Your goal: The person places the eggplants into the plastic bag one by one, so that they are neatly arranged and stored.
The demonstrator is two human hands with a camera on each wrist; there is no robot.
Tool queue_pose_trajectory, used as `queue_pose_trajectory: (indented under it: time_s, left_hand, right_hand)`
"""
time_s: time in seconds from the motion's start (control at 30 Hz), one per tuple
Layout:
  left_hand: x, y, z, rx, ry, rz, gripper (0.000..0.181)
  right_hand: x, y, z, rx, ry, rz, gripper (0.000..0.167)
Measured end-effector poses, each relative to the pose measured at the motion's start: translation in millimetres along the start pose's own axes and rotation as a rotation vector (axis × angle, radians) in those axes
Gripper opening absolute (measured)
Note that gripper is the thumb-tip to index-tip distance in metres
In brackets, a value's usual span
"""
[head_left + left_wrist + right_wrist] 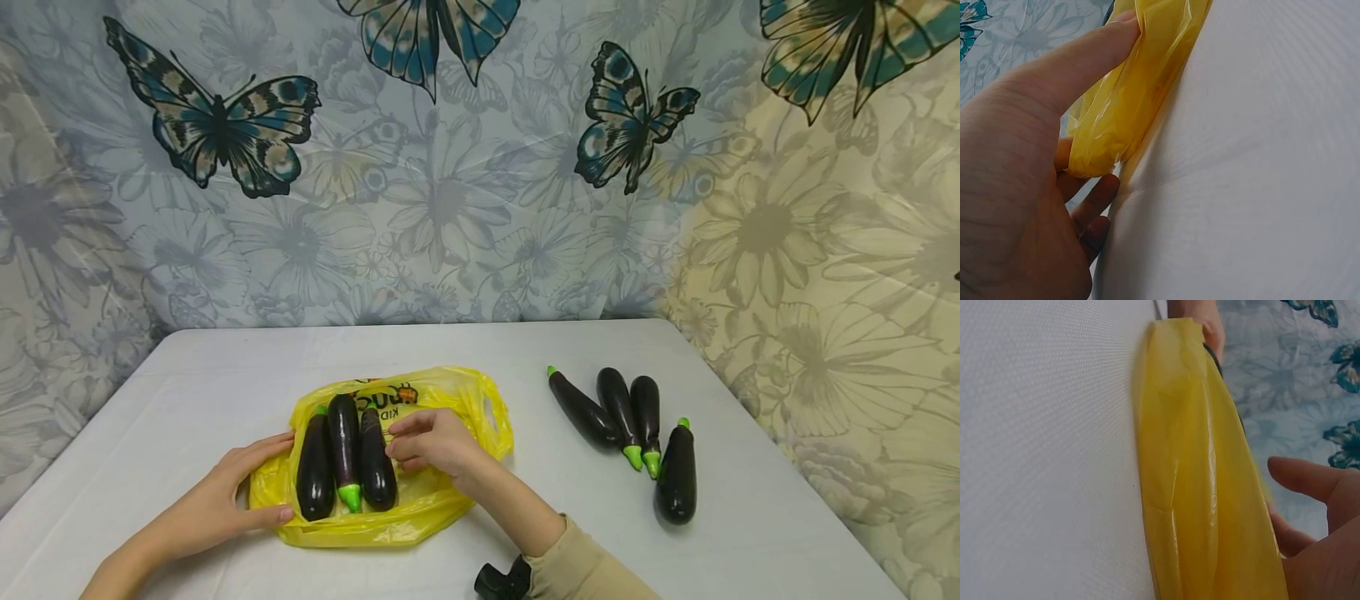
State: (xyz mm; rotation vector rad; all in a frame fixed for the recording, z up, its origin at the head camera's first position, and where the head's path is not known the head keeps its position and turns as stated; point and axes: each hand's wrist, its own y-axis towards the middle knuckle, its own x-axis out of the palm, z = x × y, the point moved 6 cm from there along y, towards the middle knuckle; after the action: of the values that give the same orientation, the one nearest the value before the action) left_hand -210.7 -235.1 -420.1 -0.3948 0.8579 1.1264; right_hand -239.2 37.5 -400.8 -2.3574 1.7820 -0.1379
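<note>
A yellow plastic bag [435, 521] lies on the table with its opening facing up. Three glossy dark eggplants, among them the middle eggplant [344, 442], lie side by side in it; the middle one has its bright green stem toward the person. At the bag's left end, my left hand [225, 492] holds the plastic, thumb [1094, 53] on the near side and fingers behind. My right hand [435, 446] hovers over the bag beside the rightmost eggplant [377, 467], fingers loosely extended. In the right wrist view its thumb and fingers stand apart behind the bag wall [1191, 469].
To the right on the white table [750, 533] lie several more eggplants, the nearest eggplant [677, 479] somewhat apart from a cluster. A black object [502, 579] shows at the right sleeve [581, 558]. Butterfly-patterned cloth [450, 208] hangs behind the table.
</note>
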Motion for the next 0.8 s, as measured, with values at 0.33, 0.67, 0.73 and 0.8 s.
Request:
queue_pose_trajectory:
  time_s: [0.33,0.67,0.73,0.8]
  left_hand:
    - [-0.4,0.3,1.6,-0.004,0.005,0.000,0.081]
    - [-0.5,-0.6,1.9,0.029,0.011,0.013,0.080]
    - [-0.5,-0.4,1.5,0.019,0.013,0.008,0.081]
    - [-0.6,-0.3,1.1,0.011,0.015,0.005,0.081]
  right_hand:
    - [1,-2.1,-5,-0.002,-0.009,0.002,0.022]
    - [-7,-3.9,-16,-0.022,0.000,-0.004,0.021]
    - [-8,-4.1,-19,-0.035,0.004,-0.011,0.020]
    - [-10,-5.0,-24,-0.047,0.010,-0.016,0.019]
